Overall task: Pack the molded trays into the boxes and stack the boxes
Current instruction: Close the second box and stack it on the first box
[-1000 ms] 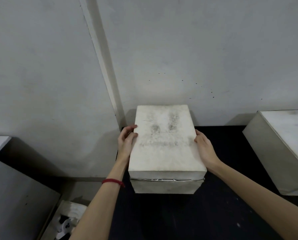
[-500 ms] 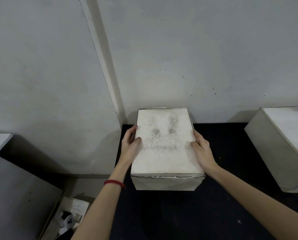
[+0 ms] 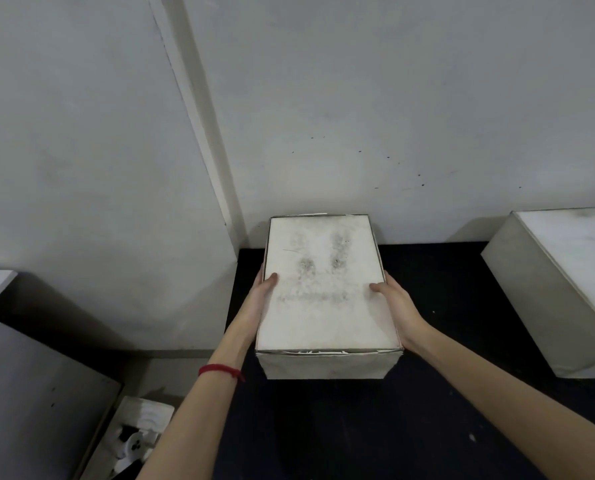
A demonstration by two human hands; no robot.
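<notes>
The white box (image 3: 323, 289) sat on the black table (image 3: 427, 427) with its far end close against the grey wall (image 3: 358, 98). It appeared to rest on a second box (image 3: 327, 365) directly beneath, whose near face showed under a thin seam. The left hand (image 3: 259, 303) and right hand (image 3: 394, 303) clasped the top box from either side, palms flat on the side walls and thumbs hooked over the lid; the other fingers were hidden behind the box.

The likeliest trouble was misalignment: if the upper box stood skewed when released, its overhang could let the stack lean or slide. White edges showing in the near seam suggested a flap or tray edge not fully seated, which might keep the boxes from sitting flush.

Compared with a second before, the box had dropped and closed the gap onto the one beneath, and moved farther toward the wall. The thumbs, then beside the box's edges, now lay on top.

A larger white box (image 3: 559, 292) stood well apart on the right.
</notes>
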